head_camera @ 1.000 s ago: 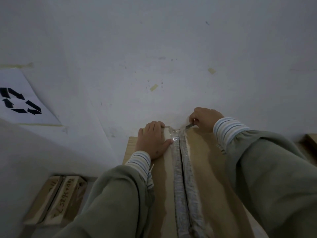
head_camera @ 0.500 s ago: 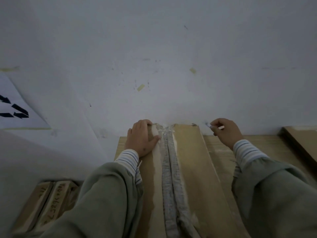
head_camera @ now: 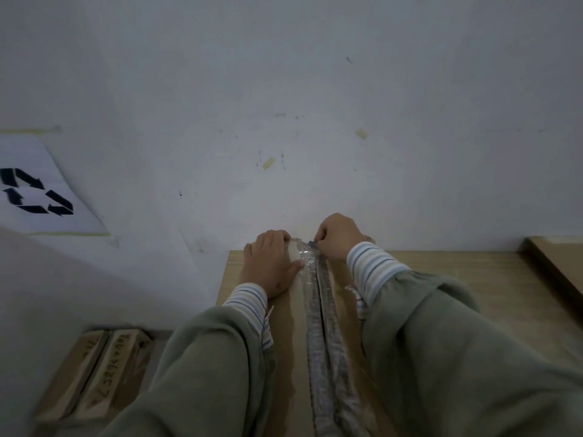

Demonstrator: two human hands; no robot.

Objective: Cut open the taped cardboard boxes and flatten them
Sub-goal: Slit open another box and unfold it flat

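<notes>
Nearest to me, two grey-green sleeves with striped cuffs ran forward over a long brown cardboard box (head_camera: 293, 357) lying flat on the light wooden counter (head_camera: 457, 272). A strip of clear, grey-looking packing tape (head_camera: 318, 310) ran down the box's middle seam, from under my view up to the far end where both hands worked. The left hand (head_camera: 271, 266) lay flat on the cardboard just left of the tape, fingers fairly straight, thumb touching the tape's edge, clasping nothing. Just right of it, at the tape's far end, the right hand (head_camera: 337, 238) was curled tight, its grip pinching a small dark blade (head_camera: 310, 243) against the crinkled tape. Below the counter, well left of the grip, sat tan cardboard packs with handwritten numbers (head_camera: 94, 373). Beyond the grip rose a white wall (head_camera: 315, 89), with a white sheet bearing a black recycling symbol (head_camera: 41, 190) far left.
</notes>
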